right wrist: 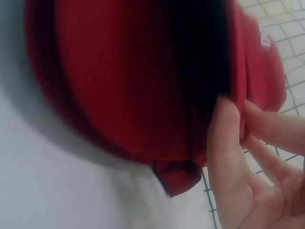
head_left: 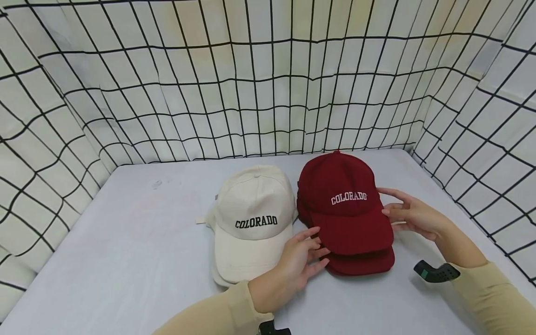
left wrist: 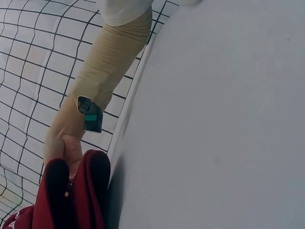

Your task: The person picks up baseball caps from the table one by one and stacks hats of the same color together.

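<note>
Your left hand [head_left: 298, 261] and right hand [head_left: 412, 215], fingers spread, touched the red cap stack [head_left: 347, 215] lying between them, brims toward you.

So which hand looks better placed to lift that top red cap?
Probably the right hand: its fingers already touch the top red cap at the side. The left hand touches the brims.

Both forearms, in tan sleeves, reach forward with wrists level. The left hand [head_left: 299, 260] extends relaxed, nearly straight fingers rightward; the right hand [head_left: 412, 214] mirrors it, fingertips [right wrist: 228, 107] pointing leftward, palms turned inward toward each other.
</note>
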{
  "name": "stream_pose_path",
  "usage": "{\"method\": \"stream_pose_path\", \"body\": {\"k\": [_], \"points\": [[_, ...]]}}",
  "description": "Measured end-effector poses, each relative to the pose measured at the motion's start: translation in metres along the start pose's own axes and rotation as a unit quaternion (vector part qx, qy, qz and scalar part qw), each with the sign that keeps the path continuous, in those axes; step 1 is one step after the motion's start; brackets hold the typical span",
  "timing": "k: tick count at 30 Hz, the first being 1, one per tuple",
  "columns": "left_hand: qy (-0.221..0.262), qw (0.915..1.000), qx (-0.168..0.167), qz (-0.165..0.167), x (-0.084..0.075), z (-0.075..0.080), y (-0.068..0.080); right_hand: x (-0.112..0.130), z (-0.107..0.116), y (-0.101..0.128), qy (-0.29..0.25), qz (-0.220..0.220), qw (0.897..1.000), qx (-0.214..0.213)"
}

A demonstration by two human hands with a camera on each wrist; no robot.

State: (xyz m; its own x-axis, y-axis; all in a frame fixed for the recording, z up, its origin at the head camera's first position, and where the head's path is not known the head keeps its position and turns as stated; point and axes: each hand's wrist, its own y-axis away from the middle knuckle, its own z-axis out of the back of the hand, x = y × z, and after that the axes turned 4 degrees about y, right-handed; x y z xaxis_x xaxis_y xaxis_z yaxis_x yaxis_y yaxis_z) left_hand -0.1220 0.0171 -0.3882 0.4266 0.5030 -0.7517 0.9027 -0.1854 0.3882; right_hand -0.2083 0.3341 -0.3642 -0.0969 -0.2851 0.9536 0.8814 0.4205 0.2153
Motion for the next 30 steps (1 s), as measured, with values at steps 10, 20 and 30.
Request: {"method": "stream_pose_path", "body": {"k": [10,20,30], "points": [[-0.003,0.9997,0.018,0.019,-0.002,0.003,0.004,-0.012,-0.001,0.002,-0.016,-0.024,0.999,0.021],[-0.019,0.9990,0.026,0.030,-0.006,0.004,0.009,-0.018,0.000,0.003,-0.034,-0.023,0.998,0.040],[-0.050,0.9977,0.034,0.031,-0.008,0.006,0.013,-0.008,0.005,0.002,0.048,-0.016,0.998,0.034]]}}
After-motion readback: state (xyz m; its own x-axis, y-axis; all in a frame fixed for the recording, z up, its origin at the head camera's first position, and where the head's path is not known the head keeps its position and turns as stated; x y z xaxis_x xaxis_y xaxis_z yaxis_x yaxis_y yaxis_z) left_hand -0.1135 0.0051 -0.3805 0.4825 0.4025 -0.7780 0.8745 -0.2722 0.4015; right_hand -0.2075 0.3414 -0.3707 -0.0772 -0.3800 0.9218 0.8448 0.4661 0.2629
